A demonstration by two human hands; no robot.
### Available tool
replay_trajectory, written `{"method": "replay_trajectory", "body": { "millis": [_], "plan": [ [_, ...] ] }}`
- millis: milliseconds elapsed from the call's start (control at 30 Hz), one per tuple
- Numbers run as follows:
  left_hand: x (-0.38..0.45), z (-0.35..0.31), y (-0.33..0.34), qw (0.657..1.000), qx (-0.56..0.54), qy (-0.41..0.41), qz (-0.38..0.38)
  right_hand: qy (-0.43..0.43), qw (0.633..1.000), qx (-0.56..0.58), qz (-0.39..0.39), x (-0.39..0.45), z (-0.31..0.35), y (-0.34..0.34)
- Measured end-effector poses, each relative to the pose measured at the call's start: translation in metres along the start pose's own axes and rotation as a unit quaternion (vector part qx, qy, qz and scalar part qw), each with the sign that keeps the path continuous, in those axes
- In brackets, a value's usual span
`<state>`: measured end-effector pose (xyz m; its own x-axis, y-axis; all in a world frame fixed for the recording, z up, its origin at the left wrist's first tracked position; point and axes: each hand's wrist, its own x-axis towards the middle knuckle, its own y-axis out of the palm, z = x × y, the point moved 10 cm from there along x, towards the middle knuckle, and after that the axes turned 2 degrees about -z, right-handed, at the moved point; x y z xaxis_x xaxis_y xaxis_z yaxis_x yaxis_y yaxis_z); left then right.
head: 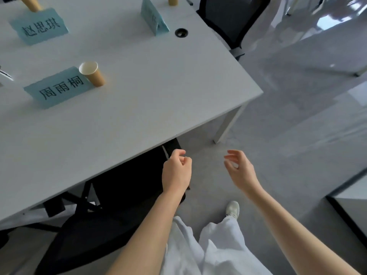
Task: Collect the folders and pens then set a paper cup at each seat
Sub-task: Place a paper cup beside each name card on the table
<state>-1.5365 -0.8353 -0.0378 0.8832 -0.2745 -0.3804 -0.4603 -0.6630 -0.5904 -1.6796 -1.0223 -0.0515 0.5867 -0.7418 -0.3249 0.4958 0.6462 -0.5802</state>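
Both empty, the left hand loosely curled and right hand relaxed, hang off the counter corner, paper cups apparently set, next seat likely awaiting one.

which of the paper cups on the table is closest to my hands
The paper cup standing beside the nearest blue name card. The other two cups stand at the far edge, well beyond it.

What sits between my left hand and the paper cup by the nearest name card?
Nothing visible. The left hand hangs empty below the table edge; bare tabletop runs from that edge to the paper cup, which stands beside the nearest name card.
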Motion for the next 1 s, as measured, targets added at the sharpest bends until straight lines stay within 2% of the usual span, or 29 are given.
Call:
{"method": "replay_trajectory", "body": {
  "millis": [167, 467, 667, 1000],
  "plan": [
    [-0.014, -0.073, 0.088, 1.0, 0.007, 0.003, 0.01, -0.021, 1.0, 0.006, -0.017, 0.04, -0.032, -0.097],
    [-0.002, -0.16, 0.201, 0.999, 0.033, -0.018, 0.016, -0.02, 1.0, -0.005, -0.013, 0.142, -0.074, -0.217],
    [0.05, -0.22, 0.239, 1.0, 0.021, -0.02, 0.002, -0.033, 0.999, -0.008, 0.003, 0.229, -0.066, -0.251],
    [0.205, -0.337, 0.266, 0.998, 0.009, -0.051, -0.044, -0.079, 0.993, -0.053, 0.068, 0.409, 0.013, -0.282]
  ]
}}
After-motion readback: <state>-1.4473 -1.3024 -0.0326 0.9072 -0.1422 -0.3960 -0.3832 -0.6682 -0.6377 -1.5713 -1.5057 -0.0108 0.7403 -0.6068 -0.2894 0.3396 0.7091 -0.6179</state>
